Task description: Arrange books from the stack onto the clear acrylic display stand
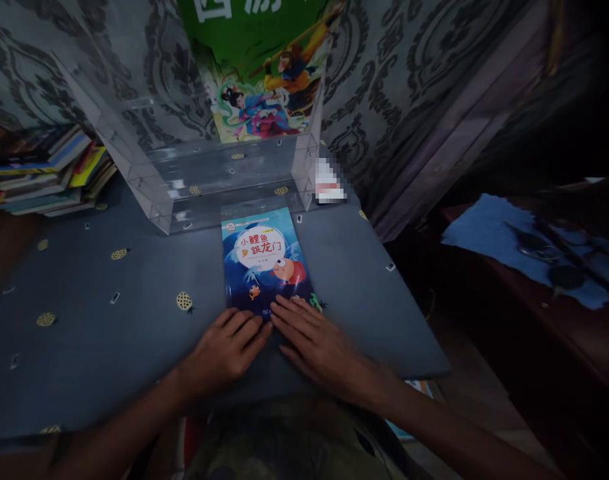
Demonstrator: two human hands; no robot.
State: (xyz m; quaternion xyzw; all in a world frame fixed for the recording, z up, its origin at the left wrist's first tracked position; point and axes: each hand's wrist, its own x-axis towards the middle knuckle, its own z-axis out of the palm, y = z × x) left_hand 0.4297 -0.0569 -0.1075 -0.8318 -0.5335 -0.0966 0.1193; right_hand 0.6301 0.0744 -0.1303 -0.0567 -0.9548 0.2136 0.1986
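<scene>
A thin blue children's book with a cartoon fish on its cover lies flat on the blue-grey tablecloth, in front of a clear acrylic stand. My left hand rests flat at the book's near edge, fingers stretched out and touching the lower left corner. My right hand lies flat beside it, fingertips on the book's near edge. Neither hand grips anything. A green book with cartoon figures stands upright in the right part of the clear stand.
A pile of books lies at the table's far left. A patterned curtain hangs behind. To the right, past the table edge, stands a dark wooden surface with a torn blue sheet. A small pixelated object sits by the stand.
</scene>
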